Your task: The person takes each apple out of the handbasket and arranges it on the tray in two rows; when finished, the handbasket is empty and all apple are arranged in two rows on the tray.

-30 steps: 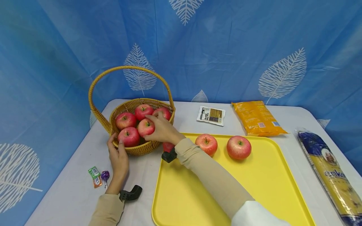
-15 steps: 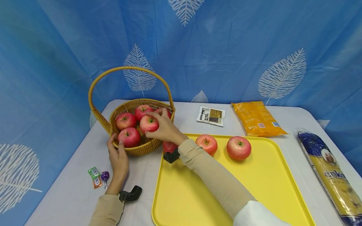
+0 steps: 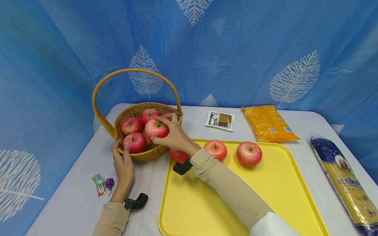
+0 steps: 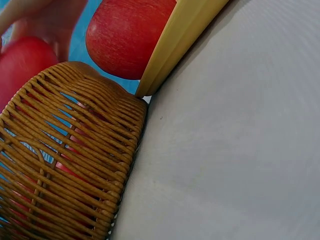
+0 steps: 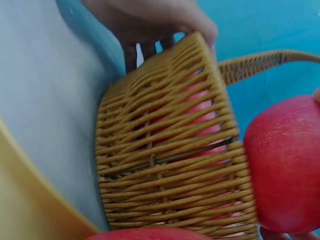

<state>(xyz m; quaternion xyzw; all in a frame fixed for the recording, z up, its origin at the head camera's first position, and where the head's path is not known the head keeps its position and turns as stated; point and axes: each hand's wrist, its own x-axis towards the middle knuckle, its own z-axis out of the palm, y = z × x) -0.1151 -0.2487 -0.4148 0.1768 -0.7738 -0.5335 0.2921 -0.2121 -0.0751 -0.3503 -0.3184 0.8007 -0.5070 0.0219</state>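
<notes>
A wicker basket point(image 3: 150, 154) with a tall arched handle stands at the back left of the table, holding several red apples point(image 3: 131, 126). My left hand point(image 3: 124, 167) grips its near left rim; the right wrist view shows this hand point(image 5: 155, 22) against the wicker side. Between thumb and fingers, my right hand point(image 3: 174, 134) holds one apple point(image 3: 156, 128) just above the basket's right part. In the right wrist view that held apple point(image 5: 285, 165) is beside the rim. Another apple behind my right hand is mostly hidden.
Right of the basket lies a yellow tray point(image 3: 236, 203) with apples point(image 3: 249, 154) along its back edge, one partly under my right wrist. Behind are a small white packet point(image 3: 220, 120) and an orange bag point(image 3: 268, 124). A long pasta pack point(image 3: 344, 177) lies right, candies point(image 3: 100, 185) left.
My right hand has lifted the apple slightly and moved a little to the right with it. The left hand has stayed at the basket rim.
</notes>
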